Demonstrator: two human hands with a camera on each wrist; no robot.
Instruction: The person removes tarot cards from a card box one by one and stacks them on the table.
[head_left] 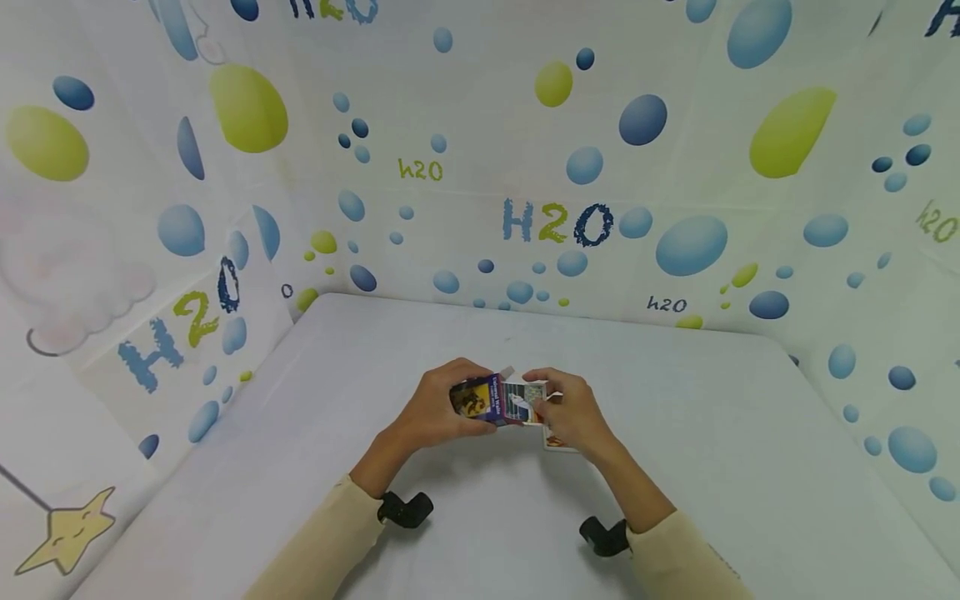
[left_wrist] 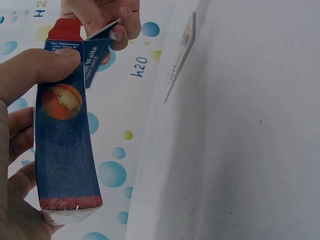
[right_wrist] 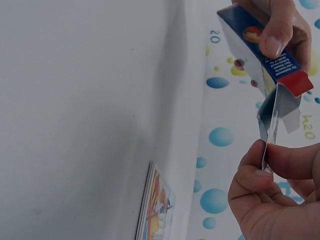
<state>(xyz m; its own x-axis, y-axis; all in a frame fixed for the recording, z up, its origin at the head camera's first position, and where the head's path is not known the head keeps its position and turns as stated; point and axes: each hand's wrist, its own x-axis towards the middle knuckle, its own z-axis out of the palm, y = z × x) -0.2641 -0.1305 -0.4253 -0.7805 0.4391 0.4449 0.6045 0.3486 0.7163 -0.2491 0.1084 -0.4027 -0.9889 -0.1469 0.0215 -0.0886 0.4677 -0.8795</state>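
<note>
My left hand point(head_left: 435, 407) grips a dark blue card box point(head_left: 474, 398), thumb on one narrow side and fingers behind. In the left wrist view, that side of the box point(left_wrist: 67, 145) shows a round orange picture with a face, and a red flap point(left_wrist: 66, 30) stands open at its end. My right hand point(head_left: 576, 410) pinches a thin picture card point(head_left: 521, 402) at the box's open end between thumb and fingers. From the right wrist, the card point(right_wrist: 270, 130) appears edge-on; whether it is one or more, I cannot tell. Below my right hand lies a small stack of cards point(head_left: 558, 442), partly hidden.
A white cloth covers the table point(head_left: 480, 517). Behind it hangs a white curtain point(head_left: 480, 125) with blue and green drops and H2O lettering. Black wrist cameras sit on both wrists, the left camera point(head_left: 407, 509) and the right camera point(head_left: 603, 536).
</note>
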